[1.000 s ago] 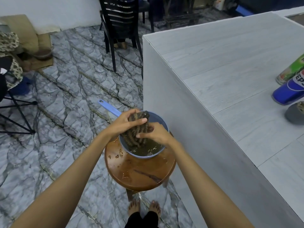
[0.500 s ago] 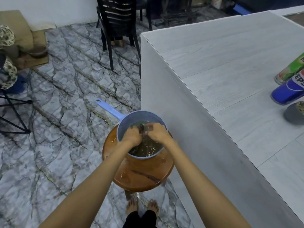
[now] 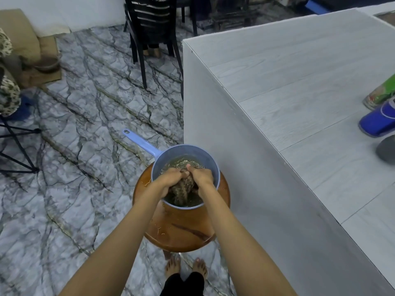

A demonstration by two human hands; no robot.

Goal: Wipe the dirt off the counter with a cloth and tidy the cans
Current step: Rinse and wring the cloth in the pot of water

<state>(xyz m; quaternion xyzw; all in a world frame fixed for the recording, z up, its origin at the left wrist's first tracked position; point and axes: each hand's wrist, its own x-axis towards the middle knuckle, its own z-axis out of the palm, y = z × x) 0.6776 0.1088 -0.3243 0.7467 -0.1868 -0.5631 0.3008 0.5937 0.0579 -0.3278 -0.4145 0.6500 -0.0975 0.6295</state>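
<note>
Head view: left hand [image 3: 171, 180] and right hand [image 3: 202, 177] grip a dark knitted cloth [image 3: 182, 189], rinsing it inside a blue plastic dipper [image 3: 210, 165]; wringing likely next.

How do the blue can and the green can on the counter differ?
The blue can is blue with a white band; the green can is green with a reddish patterned end. The blue can lies nearer the person, the green can farther back. Both lie tipped over on the counter, cut off by the picture's edge.

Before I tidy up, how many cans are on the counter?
3, all lying at the counter's right edge: a green can farthest, a blue can next, a grey can nearest. All are cut off by the frame; more may lie beyond it.
</note>
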